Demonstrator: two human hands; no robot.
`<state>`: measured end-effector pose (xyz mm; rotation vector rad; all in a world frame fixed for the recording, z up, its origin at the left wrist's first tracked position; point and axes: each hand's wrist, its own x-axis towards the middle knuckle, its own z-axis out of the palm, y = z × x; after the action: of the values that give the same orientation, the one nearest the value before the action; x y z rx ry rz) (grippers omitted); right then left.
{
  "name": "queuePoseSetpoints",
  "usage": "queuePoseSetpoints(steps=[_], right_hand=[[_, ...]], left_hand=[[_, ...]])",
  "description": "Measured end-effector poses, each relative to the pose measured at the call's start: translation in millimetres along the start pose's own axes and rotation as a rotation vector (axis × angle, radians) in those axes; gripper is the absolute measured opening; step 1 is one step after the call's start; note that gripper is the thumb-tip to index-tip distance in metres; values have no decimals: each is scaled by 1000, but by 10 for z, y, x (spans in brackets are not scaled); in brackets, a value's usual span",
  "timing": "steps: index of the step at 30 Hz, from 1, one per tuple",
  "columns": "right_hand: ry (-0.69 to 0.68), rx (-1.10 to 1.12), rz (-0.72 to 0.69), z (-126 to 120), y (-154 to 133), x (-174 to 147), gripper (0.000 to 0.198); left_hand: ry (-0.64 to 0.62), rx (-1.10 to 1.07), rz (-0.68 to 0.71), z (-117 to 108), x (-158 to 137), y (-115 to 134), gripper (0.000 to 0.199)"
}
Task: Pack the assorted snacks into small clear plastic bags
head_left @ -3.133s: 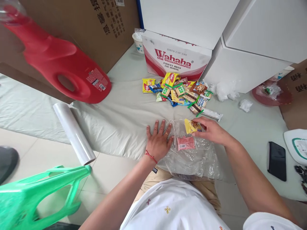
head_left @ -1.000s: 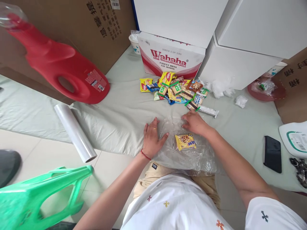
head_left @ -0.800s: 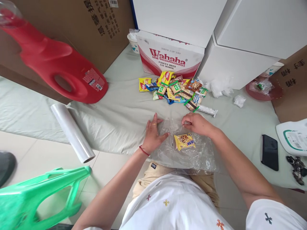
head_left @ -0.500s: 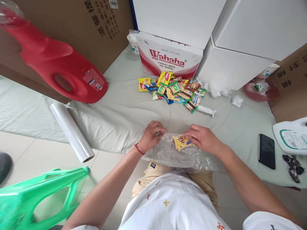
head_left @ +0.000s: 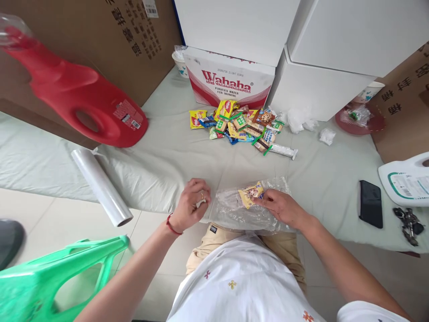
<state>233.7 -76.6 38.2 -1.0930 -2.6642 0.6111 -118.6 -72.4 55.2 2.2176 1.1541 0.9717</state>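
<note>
A small yellow snack packet (head_left: 250, 195) lies tilted over a clear plastic bag (head_left: 231, 213) at the front edge of the cloth-covered table. My right hand (head_left: 281, 206) has its fingers closed at the packet's right end, its wrist coming in from the right. Just off the bag's left edge, my left hand (head_left: 193, 201) hovers with its fingers curled in, and nothing shows in them. Beyond both hands is a heap of wrapped snacks (head_left: 239, 123) in yellow, blue and green packets.
A Wahaha carton (head_left: 231, 80) stands behind the heap. On the left are a red jug (head_left: 90, 100), a plastic film roll (head_left: 100, 188) and a green stool (head_left: 63, 268). To the right lie a phone (head_left: 371, 203), keys (head_left: 409, 226) and a white bottle (head_left: 409, 181).
My left hand has moved left, away from the bag's edge. The bag now lies flatter and spreads farther up the table. My right hand stays at the packet, slightly lower.
</note>
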Motion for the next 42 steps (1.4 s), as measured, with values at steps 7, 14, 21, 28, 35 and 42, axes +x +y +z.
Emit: queuePoseSetpoints(steps=[7,14,21,28,35,42], right_hand=[[43,14,-27,-50,-74,-34,47],[202,-43,-16,-12,-270,-499,54],[284,-76,42,403,-426,-639,33],[352,272,109,-100,-420,-243,24],[302,324,247,-166,-201,405,24],[329,351,360,110,-87,616,16]], left_hand=[[-289,-10,137,475,488,379,35],[-428,142,164,762,454,166,33],[-426,124,163,733,464,159,33],[-467,150,144,709,523,230,34],[-502,158,112,697,617,289,33],[-333,-282,-208,497,356,138,35]])
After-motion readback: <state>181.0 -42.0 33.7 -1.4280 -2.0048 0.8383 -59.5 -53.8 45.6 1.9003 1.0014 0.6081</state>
